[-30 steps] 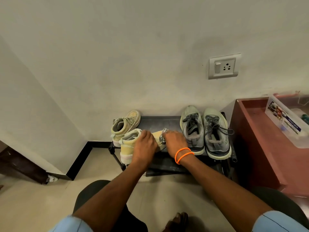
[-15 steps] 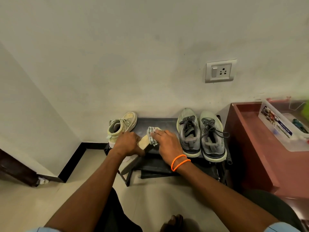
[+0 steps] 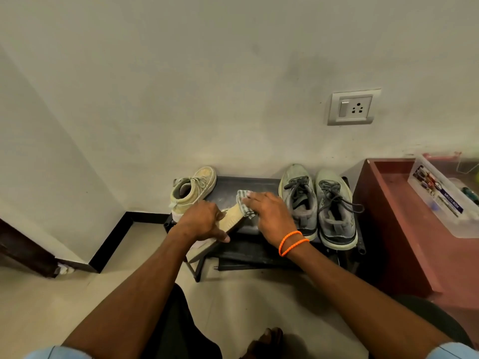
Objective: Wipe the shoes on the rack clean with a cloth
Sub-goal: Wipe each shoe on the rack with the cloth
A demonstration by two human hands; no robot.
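Four shoes are here, and one shoe point(image 3: 228, 224) is tipped sole-up at the front left of the rack point(image 3: 259, 244). The left hand point(image 3: 202, 221) grips it with curled fingers. The right hand point(image 3: 269, 213) presses the cloth point(image 3: 243, 200) on the toe with nearly flat fingers. A hard rub could slip the shoe loose and drop it off the rack. The gray pair point(image 3: 318, 203) is close, so an elbow could knock it.

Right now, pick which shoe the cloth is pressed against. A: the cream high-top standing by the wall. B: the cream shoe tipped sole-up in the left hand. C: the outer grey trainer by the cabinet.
B: the right hand presses the checked cloth onto the toe end of the tipped cream shoe, which the left hand grips.
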